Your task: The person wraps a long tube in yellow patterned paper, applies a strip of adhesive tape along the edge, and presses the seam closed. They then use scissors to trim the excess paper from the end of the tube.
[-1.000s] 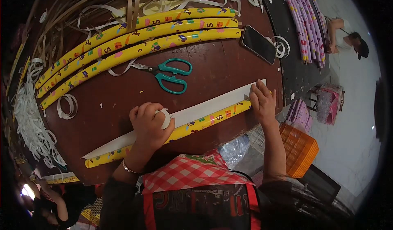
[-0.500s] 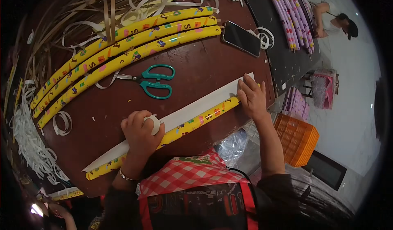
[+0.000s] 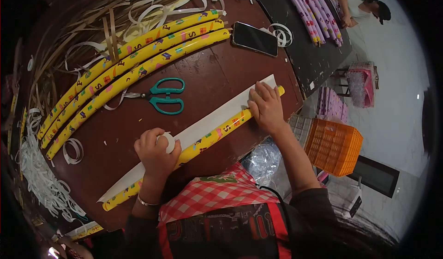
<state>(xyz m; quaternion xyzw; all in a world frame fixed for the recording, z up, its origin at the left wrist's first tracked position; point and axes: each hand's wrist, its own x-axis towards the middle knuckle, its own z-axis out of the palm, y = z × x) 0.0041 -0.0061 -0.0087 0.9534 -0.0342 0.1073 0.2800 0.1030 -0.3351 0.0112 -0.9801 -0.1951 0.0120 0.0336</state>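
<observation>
A yellow patterned paper roll (image 3: 212,138) lies diagonally near the table's front edge, with a white unrolled strip (image 3: 207,116) along its far side. My left hand (image 3: 157,150) is closed around a roll of white tape (image 3: 168,142) and rests over the left part of the paper roll. Near the right end, my right hand (image 3: 266,107) presses on the paper roll with its fingers bent over the white strip. Teal-handled scissors (image 3: 166,96) lie beyond the roll. Three finished yellow rolls (image 3: 134,67) curve side by side farther back.
A phone (image 3: 255,39) lies at the back right. White strips (image 3: 44,180) are heaped at the left, brown strips (image 3: 60,51) at the back. Purple rolls (image 3: 314,10) lie on a black table (image 3: 295,37), with a person (image 3: 357,7) beyond. An orange crate (image 3: 334,146) stands at the right.
The view has shifted, so most things on the table sit farther left. My right hand's fingers have moved slightly along the roll, away from its right end. My left hand still holds the tape.
</observation>
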